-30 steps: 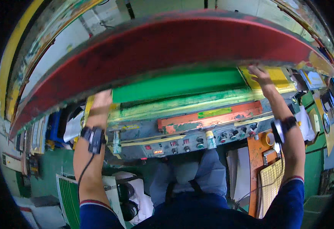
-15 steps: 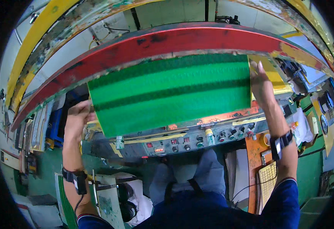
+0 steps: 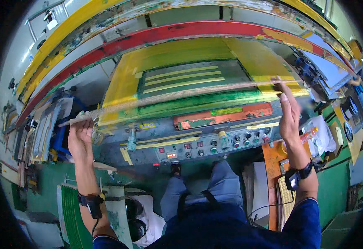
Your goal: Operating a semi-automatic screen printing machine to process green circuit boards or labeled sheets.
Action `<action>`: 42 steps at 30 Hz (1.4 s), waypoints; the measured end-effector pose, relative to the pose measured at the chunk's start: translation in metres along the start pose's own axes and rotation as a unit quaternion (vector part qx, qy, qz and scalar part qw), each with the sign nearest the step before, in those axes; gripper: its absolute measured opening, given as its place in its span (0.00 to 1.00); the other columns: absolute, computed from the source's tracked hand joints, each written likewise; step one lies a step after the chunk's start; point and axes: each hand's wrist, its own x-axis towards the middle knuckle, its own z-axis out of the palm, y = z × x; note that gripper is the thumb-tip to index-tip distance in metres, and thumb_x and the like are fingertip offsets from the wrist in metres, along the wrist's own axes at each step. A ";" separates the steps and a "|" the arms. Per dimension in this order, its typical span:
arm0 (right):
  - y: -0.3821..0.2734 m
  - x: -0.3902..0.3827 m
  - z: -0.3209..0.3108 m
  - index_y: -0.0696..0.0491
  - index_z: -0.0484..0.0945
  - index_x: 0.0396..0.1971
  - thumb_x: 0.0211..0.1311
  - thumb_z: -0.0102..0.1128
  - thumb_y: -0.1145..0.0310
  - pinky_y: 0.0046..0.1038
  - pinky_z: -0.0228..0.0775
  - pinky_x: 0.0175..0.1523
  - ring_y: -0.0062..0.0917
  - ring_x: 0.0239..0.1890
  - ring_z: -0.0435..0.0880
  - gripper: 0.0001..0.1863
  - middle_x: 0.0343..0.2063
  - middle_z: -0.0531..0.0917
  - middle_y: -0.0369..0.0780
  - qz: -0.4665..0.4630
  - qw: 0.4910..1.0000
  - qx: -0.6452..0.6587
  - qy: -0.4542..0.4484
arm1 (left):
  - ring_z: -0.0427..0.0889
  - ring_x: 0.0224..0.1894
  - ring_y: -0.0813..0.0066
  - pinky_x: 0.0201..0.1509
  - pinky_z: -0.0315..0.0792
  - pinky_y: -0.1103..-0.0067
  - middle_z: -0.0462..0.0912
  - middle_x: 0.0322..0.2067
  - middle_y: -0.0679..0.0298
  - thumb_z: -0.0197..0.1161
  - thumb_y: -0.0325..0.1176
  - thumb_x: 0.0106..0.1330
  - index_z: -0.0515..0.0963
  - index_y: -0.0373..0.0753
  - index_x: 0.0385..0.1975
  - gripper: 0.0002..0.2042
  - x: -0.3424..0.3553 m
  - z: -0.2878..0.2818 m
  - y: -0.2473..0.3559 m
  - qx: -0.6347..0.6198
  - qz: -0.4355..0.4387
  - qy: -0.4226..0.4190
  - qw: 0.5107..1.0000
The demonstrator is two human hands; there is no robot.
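Note:
A long thin board [image 3: 165, 96] spans the space between my hands, seen almost edge-on so only a narrow brownish edge shows. Its left end rests in my left hand [image 3: 81, 133], fingers curled up around it. At the other end my right hand [image 3: 288, 108] grips it, fingers pointing upward and partly blurred. Below and behind the board lies a yellow-surfaced machine bed [image 3: 121, 89] with a dark rectangular area [image 3: 181, 72] crossed by yellow tape strips. Green shows just under the board's near side; I cannot tell whether it belongs to the board or the bed.
A red beam [image 3: 181, 30] crosses above the bed, with a yellow frame bar behind it. The control panel [image 3: 206, 147] with knobs faces me. An orange table [image 3: 273, 166] stands at the right, beside a clear bottle [image 3: 309, 135]. Green ribbed sheets [image 3: 75, 207] lie lower left.
The broad green face between my hands has turned out of sight, leaving a thin edge. The bed with its tape strips is now visible. My left hand has dropped slightly.

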 end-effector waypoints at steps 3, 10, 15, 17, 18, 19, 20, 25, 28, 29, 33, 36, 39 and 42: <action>0.022 0.019 0.006 0.64 0.67 0.56 0.72 0.32 0.57 0.32 0.56 0.63 0.31 0.57 0.71 0.28 0.55 0.73 0.47 0.079 0.985 0.151 -0.014 | 0.72 0.55 0.67 0.62 0.64 0.71 0.73 0.52 0.58 0.48 0.34 0.71 0.70 0.32 0.51 0.15 0.030 -0.006 -0.035 -0.104 -0.017 0.032 0.994; 0.114 0.085 0.010 0.58 0.68 0.55 0.68 0.43 0.48 0.34 0.62 0.58 0.31 0.51 0.73 0.29 0.51 0.76 0.44 0.396 0.824 0.396 -0.090 | 0.72 0.55 0.70 0.61 0.64 0.75 0.75 0.51 0.57 0.53 0.29 0.67 0.69 0.29 0.53 0.17 0.091 0.027 -0.085 -0.022 -0.084 -0.091 0.992; 0.230 0.108 0.010 0.56 0.80 0.40 0.60 0.56 0.64 0.24 0.67 0.45 0.21 0.39 0.77 0.13 0.36 0.81 0.37 0.265 0.939 0.175 -0.135 | 0.77 0.49 0.68 0.55 0.69 0.76 0.79 0.45 0.57 0.59 0.26 0.61 0.72 0.28 0.51 0.18 0.156 0.028 -0.127 0.544 0.278 -0.282 0.740; 0.281 0.116 -0.001 0.61 0.79 0.39 0.61 0.55 0.68 0.24 0.64 0.49 0.23 0.43 0.76 0.13 0.43 0.81 0.39 0.352 0.932 0.018 -0.086 | 0.77 0.50 0.67 0.55 0.69 0.76 0.79 0.46 0.55 0.60 0.25 0.59 0.73 0.29 0.50 0.18 0.170 0.054 -0.152 0.383 0.059 -0.233 0.892; 0.282 0.115 0.013 0.61 0.79 0.39 0.61 0.55 0.68 0.24 0.64 0.49 0.23 0.43 0.76 0.13 0.43 0.81 0.39 0.354 0.930 0.025 -0.094 | 0.77 0.51 0.67 0.55 0.70 0.77 0.79 0.47 0.54 0.61 0.24 0.58 0.75 0.30 0.49 0.18 0.171 0.059 -0.159 0.196 -0.163 -0.152 0.955; 0.273 0.111 0.026 0.61 0.79 0.41 0.60 0.57 0.68 0.24 0.64 0.50 0.23 0.43 0.76 0.14 0.43 0.81 0.38 0.309 0.948 0.042 -0.065 | 0.77 0.51 0.67 0.55 0.70 0.77 0.79 0.47 0.54 0.61 0.24 0.58 0.75 0.30 0.49 0.18 0.170 0.055 -0.162 0.202 -0.164 -0.143 0.955; 0.263 0.107 0.039 0.61 0.79 0.42 0.59 0.58 0.68 0.24 0.63 0.50 0.22 0.43 0.76 0.15 0.43 0.81 0.38 0.264 0.962 0.059 -0.035 | 0.76 0.52 0.66 0.56 0.69 0.77 0.78 0.48 0.53 0.61 0.23 0.57 0.74 0.29 0.50 0.19 0.168 0.051 -0.165 0.266 -0.121 -0.163 0.942; 0.263 0.098 0.055 0.60 0.78 0.46 0.60 0.57 0.68 0.25 0.63 0.53 0.22 0.46 0.76 0.16 0.45 0.81 0.37 0.295 0.945 0.133 -0.047 | 0.76 0.54 0.64 0.58 0.69 0.77 0.77 0.51 0.51 0.61 0.23 0.55 0.72 0.29 0.51 0.21 0.171 0.043 -0.189 0.351 -0.057 -0.192 0.914; 0.283 0.095 0.058 0.58 0.78 0.47 0.60 0.57 0.69 0.23 0.64 0.51 0.20 0.45 0.76 0.16 0.43 0.81 0.35 0.275 0.952 0.130 -0.035 | 0.75 0.56 0.65 0.58 0.69 0.76 0.77 0.51 0.51 0.61 0.23 0.54 0.71 0.29 0.52 0.23 0.168 0.045 -0.193 0.401 -0.029 -0.197 0.894; 0.316 0.094 0.033 0.57 0.79 0.42 0.61 0.58 0.68 0.22 0.64 0.47 0.18 0.40 0.76 0.12 0.39 0.81 0.33 0.292 0.948 0.119 -0.033 | 0.75 0.56 0.64 0.58 0.69 0.76 0.77 0.51 0.51 0.61 0.23 0.54 0.71 0.29 0.52 0.23 0.168 0.057 -0.199 0.392 -0.022 -0.203 0.897; 0.245 0.093 0.087 0.50 0.77 0.22 0.62 0.58 0.67 0.21 0.57 0.34 0.14 0.26 0.68 0.08 0.22 0.74 0.27 0.310 0.939 0.139 0.041 | 0.73 0.58 0.66 0.61 0.66 0.75 0.76 0.52 0.53 0.60 0.22 0.55 0.69 0.31 0.54 0.23 0.166 0.039 -0.192 0.458 -0.053 -0.191 0.867; 0.280 0.093 0.065 0.48 0.73 0.18 0.63 0.56 0.67 0.21 0.51 0.29 0.13 0.22 0.60 0.12 0.18 0.66 0.25 0.312 0.945 0.098 -0.009 | 0.73 0.58 0.66 0.61 0.66 0.75 0.76 0.52 0.53 0.61 0.22 0.55 0.69 0.31 0.54 0.24 0.167 0.043 -0.198 0.432 -0.020 -0.197 0.880; 0.305 0.091 0.052 0.50 0.78 0.24 0.62 0.56 0.67 0.22 0.54 0.30 0.12 0.22 0.64 0.08 0.19 0.70 0.25 0.319 0.945 0.061 -0.027 | 0.73 0.57 0.66 0.61 0.66 0.75 0.76 0.52 0.53 0.61 0.23 0.55 0.69 0.31 0.54 0.24 0.167 0.044 -0.203 0.414 -0.020 -0.205 0.887; 0.295 0.088 0.063 0.52 0.79 0.27 0.62 0.56 0.67 0.21 0.55 0.30 0.12 0.23 0.65 0.06 0.21 0.72 0.26 0.308 0.946 0.099 0.010 | 0.73 0.57 0.67 0.60 0.67 0.76 0.76 0.52 0.53 0.61 0.23 0.55 0.69 0.31 0.54 0.24 0.164 0.043 -0.203 0.412 -0.008 -0.203 0.888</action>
